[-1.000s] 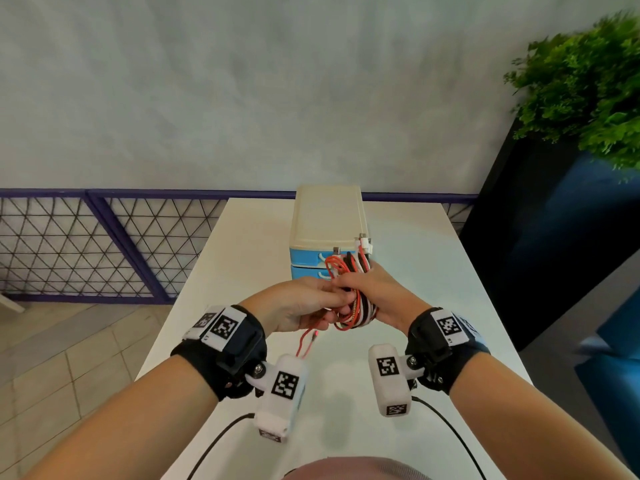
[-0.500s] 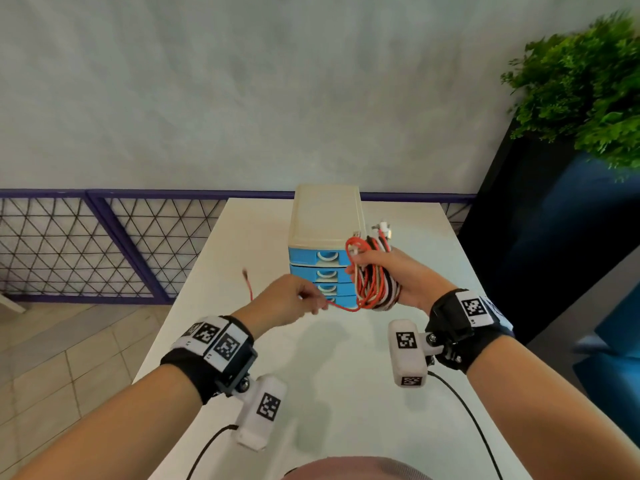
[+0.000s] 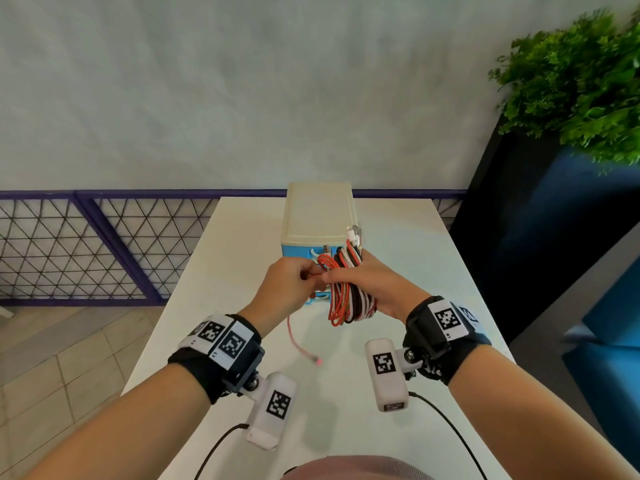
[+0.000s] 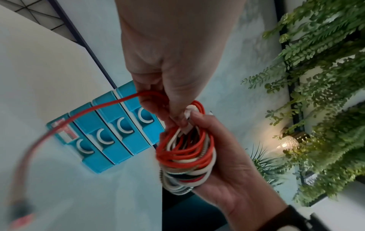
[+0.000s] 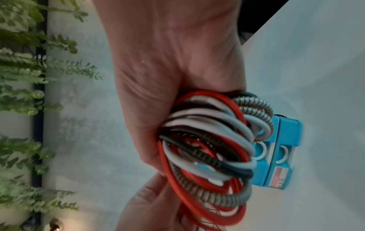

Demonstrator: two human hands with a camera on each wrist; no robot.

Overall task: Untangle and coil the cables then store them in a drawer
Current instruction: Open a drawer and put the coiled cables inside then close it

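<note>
The cable bundle point(image 3: 349, 289) of red, white, black and braided loops is gripped in the right hand point(image 3: 377, 282), fingers curled round it, above the white table point(image 3: 433, 258) and just in front of the blue drawer unit point(image 3: 317, 220). A red cable point(image 4: 102, 106) running from the bundle is pinched by the left hand point(image 3: 289, 285), which is held against the right; its loose end point(image 3: 313, 358) hangs toward the near table. All four drawers point(image 4: 110, 132) are seen closed.
</note>
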